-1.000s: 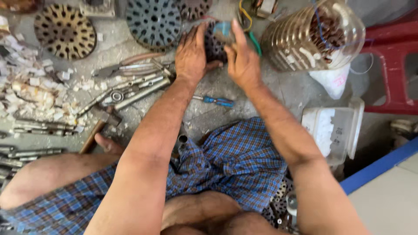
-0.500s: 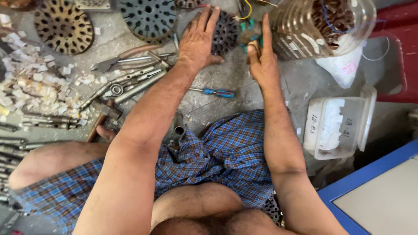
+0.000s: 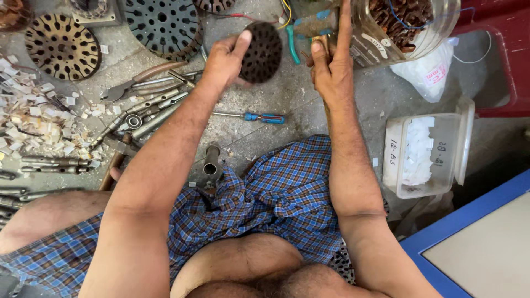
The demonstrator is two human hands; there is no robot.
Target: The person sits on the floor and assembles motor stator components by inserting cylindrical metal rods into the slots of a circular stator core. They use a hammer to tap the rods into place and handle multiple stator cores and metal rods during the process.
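your left hand (image 3: 223,58) grips the dark perforated disc (image 3: 262,51) on the concrete floor (image 3: 287,94), fingers wrapped on its edge. your right hand (image 3: 331,66) is apart, flat against a clear plastic jar (image 3: 397,30). blue-handled screwdriver (image 3: 259,117) lies nearer you; bigger slotted disc (image 3: 163,25) farther left.

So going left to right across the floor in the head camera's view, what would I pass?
Pile of pale chips → pliers → left hand holding a dark slotted disc → right hand → clear jar → plastic tub of white slips.
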